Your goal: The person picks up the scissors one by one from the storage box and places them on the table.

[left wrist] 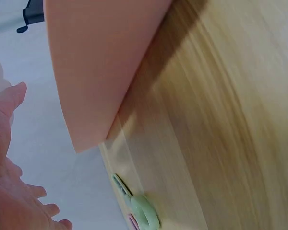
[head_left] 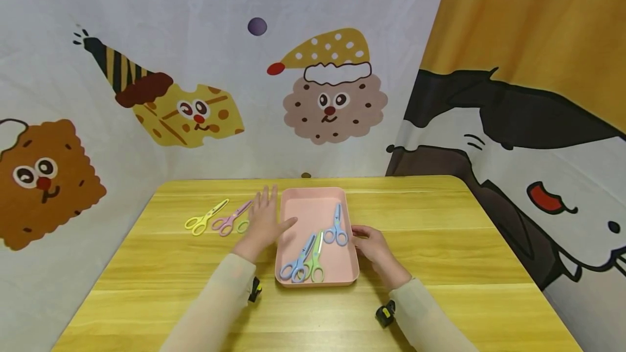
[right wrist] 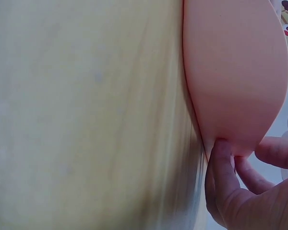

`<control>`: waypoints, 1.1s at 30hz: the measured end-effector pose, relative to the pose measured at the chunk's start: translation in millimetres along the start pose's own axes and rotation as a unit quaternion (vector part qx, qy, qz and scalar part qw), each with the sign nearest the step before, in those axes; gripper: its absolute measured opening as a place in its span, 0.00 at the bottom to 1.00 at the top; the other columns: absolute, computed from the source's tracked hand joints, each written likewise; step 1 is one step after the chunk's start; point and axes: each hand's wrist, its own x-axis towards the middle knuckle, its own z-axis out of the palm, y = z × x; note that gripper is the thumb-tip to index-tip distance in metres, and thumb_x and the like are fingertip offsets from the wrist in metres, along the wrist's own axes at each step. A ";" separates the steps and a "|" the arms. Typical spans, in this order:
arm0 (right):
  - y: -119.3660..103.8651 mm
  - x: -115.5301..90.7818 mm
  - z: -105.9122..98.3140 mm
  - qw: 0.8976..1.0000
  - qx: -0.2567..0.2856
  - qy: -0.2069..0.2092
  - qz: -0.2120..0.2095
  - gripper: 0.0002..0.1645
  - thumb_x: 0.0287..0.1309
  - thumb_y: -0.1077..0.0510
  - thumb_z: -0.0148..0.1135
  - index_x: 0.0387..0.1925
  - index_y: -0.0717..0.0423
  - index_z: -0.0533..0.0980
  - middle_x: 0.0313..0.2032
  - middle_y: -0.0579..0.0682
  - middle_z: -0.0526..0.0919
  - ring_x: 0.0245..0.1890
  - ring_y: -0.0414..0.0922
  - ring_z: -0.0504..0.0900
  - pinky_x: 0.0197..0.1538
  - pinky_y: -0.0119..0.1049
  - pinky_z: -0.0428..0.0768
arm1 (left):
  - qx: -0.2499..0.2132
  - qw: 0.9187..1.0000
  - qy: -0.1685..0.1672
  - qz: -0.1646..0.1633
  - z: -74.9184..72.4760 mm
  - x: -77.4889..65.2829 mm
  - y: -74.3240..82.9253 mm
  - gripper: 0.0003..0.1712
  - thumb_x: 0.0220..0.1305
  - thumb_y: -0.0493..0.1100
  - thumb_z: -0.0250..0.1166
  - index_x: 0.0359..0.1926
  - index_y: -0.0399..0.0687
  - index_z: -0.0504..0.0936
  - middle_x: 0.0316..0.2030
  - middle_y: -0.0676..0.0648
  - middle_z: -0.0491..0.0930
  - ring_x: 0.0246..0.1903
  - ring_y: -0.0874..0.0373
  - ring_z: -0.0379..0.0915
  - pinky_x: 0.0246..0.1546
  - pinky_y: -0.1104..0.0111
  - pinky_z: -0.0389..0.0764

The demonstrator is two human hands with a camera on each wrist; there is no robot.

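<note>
The left hand (head_left: 262, 222) lay spread wide beside the pink tray (head_left: 308, 205) on the counter (head_left: 440, 265); the right hand (head_left: 375, 247) gripped the tray's wall, probably steadying it around the scissors (head_left: 336, 234) inside.

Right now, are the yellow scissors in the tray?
No, the yellow scissors lie on the table beside the purple pair, outside the tray.

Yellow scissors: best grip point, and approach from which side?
I'd pinch the yellow scissors by the handle loops, coming down from above on the near-left side. They lie flat, loops toward the person, blades pointing away and to the right. The pink scissors lie close on the right, so the left looks freer.
</note>
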 end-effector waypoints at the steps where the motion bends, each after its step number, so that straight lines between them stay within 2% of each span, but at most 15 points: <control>1: -0.1 -0.2 -0.2 1.000 -0.001 0.000 0.000 0.22 0.60 0.67 0.55 0.56 0.67 0.72 0.53 0.64 0.75 0.46 0.51 0.79 0.48 0.42 0.81 | -0.004 1.000 -0.002 0.000 0.6 -0.1 1.6 0.60 0.55 0.68 0.61 0.75 0.46 0.36 0.74 0.38 0.33 0.72 0.36 0.27 0.68 0.40 0.39; 5: 0.0 -0.2 -0.2 1.000 -0.001 -0.002 0.000 0.22 0.61 0.66 0.55 0.57 0.66 0.72 0.53 0.64 0.75 0.46 0.50 0.79 0.47 0.42 0.81 | -0.009 1.000 -0.010 0.008 2.6 -0.9 8.4 0.60 0.56 0.66 0.62 0.74 0.44 0.38 0.74 0.37 0.34 0.72 0.35 0.28 0.67 0.38 0.40; 12: 1.0 1.0 -0.6 1.000 0.011 0.002 -0.005 0.22 0.60 0.68 0.54 0.56 0.68 0.72 0.52 0.64 0.76 0.43 0.49 0.80 0.45 0.40 0.82 | 0.001 1.000 -0.028 0.013 7.5 -1.7 21.2 0.58 0.57 0.64 0.62 0.75 0.48 0.38 0.74 0.39 0.34 0.72 0.37 0.27 0.67 0.40 0.41; 19: 1.9 2.2 -0.2 1.000 0.008 0.003 -0.004 0.22 0.59 0.68 0.55 0.56 0.68 0.72 0.51 0.64 0.76 0.42 0.48 0.80 0.45 0.40 0.82 | 0.015 0.999 -0.017 0.031 13.0 -0.9 32.7 0.57 0.56 0.64 0.63 0.74 0.47 0.42 0.74 0.39 0.38 0.72 0.36 0.30 0.67 0.39 0.43; 26: 0.5 2.1 -0.3 1.000 0.018 0.000 0.003 0.22 0.60 0.68 0.54 0.57 0.68 0.72 0.52 0.64 0.75 0.43 0.47 0.80 0.45 0.39 0.82 | -0.005 0.999 -0.035 0.031 20.2 -2.1 43.8 0.57 0.57 0.62 0.63 0.75 0.48 0.39 0.74 0.43 0.34 0.73 0.43 0.26 0.69 0.44 0.39; 33: -0.4 2.0 -0.7 1.000 0.019 0.001 0.001 0.22 0.60 0.68 0.54 0.56 0.68 0.72 0.51 0.64 0.75 0.43 0.48 0.80 0.45 0.39 0.82 | -0.025 0.998 -0.036 0.044 26.6 -2.9 53.9 0.58 0.54 0.61 0.66 0.74 0.46 0.42 0.74 0.40 0.39 0.72 0.39 0.33 0.69 0.43 0.44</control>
